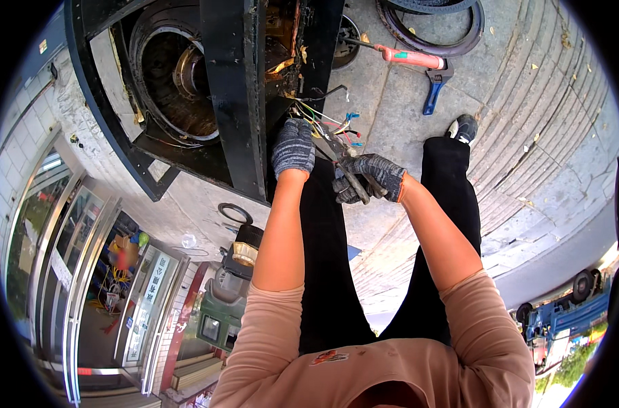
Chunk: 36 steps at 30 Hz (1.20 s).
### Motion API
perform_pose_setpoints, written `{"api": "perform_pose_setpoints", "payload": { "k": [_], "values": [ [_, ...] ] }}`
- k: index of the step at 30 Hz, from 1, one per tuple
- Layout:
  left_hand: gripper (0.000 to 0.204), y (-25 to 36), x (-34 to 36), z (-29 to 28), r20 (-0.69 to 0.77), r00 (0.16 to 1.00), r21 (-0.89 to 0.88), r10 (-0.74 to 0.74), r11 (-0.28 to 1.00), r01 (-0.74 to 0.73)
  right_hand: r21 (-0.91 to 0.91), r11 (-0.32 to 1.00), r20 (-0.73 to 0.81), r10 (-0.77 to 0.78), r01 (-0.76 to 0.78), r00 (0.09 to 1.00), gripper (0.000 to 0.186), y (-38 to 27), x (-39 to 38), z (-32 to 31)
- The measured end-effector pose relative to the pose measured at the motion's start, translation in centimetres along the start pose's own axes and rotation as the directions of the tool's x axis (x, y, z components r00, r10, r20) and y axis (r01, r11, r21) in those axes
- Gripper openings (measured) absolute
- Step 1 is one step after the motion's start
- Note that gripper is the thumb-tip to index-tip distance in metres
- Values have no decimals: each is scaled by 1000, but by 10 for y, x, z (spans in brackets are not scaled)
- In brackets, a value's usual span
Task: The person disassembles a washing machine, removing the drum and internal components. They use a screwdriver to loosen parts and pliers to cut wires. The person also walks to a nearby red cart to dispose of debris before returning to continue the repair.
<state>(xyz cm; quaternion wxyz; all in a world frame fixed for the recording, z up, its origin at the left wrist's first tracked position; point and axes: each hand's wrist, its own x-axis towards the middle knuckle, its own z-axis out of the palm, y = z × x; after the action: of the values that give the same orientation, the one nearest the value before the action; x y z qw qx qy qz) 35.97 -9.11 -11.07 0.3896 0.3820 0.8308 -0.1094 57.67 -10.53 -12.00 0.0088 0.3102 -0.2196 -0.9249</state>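
A black metal frame (231, 102) stands at the upper left, with a round, grimy metal opening (156, 81) inside it. Several coloured wires (323, 115) with terminals hang from its right side. My left hand (294, 146), in a grey knit glove, is closed around the wires at the frame's edge; their held part is hidden. My right hand (374, 175), gloved alike, grips dark metal pliers (350, 178) whose jaws reach up among the wires beside my left hand.
An adjustable wrench (437, 85), a red-handled tool (408, 58) and metal rings (466, 41) lie on the paving. My shoe (464, 129) is at the right. A dark ring (234, 211) and machinery (238, 265) stand lower left, near glass doors (58, 251). A blue vehicle (568, 319) is at far right.
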Motion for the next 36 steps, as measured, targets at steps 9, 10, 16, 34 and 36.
{"api": "perform_pose_setpoints", "payload": {
  "k": [9, 10, 16, 34, 36],
  "values": [
    [27, -20, 3, 12, -3, 1000, -305, 11, 952, -12, -27, 997, 38, -67, 68, 997, 41, -12, 21, 26],
    [24, -20, 3, 10, 25, 1000, -333, 10, 943, -2, -82, 995, 5, -58, 58, 998, 40, -14, 24, 29],
    [19, 18, -10, -8, -49, 993, -98, 103, 989, -107, -141, 975, -33, -178, 172, 983, 35, -14, 40, 40],
    [18, 14, -4, 8, -173, 981, -167, 81, 980, -110, -163, 968, -211, -222, 190, 952, 28, -14, 33, 54],
    [18, 21, -12, 9, -141, 989, -148, 47, 987, -68, -182, 969, -280, -214, 167, 936, 28, -12, 26, 53]
  ]
}}
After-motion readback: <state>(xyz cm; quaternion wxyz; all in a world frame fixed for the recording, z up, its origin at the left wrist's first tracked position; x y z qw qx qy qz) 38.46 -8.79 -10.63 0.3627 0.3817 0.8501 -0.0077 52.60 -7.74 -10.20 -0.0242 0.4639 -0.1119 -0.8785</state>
